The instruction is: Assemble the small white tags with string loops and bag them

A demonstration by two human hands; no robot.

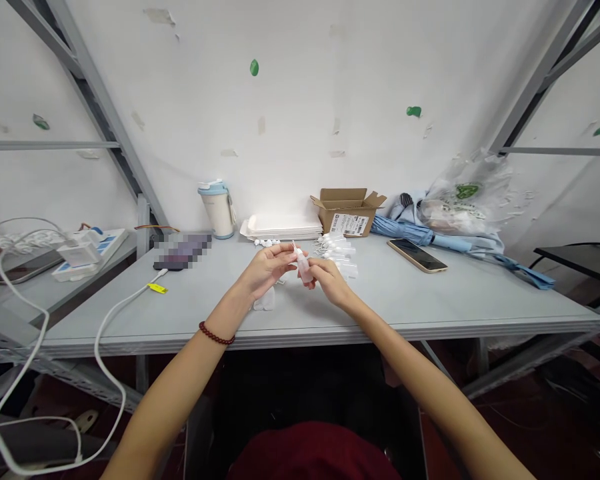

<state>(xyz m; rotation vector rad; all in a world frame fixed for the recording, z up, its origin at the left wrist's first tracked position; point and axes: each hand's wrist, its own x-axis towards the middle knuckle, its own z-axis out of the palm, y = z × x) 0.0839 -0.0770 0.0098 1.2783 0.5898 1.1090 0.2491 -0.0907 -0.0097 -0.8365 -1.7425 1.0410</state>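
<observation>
A small translucent squeeze bottle (305,269) with a pointed white tip is held tilted above the table edge. My right hand (329,280) grips its body between thumb and fingers. At the upper end, the fingers of my left hand (270,268) are closed around the tip. Just behind, several similar bottles with white tops (341,248) lie in a row on the table. A group of small white pieces (267,243) is behind my left hand. Beneath that hand lies a clear plastic piece (265,300), partly hidden by my wrist.
On the grey table (380,303), a cup (217,208), stacked white trays (285,228) and an open cardboard box (349,213) stand along the wall. A phone (417,255) and a folded blue umbrella (445,240) lie right. A white cable (111,313) hangs over the left edge.
</observation>
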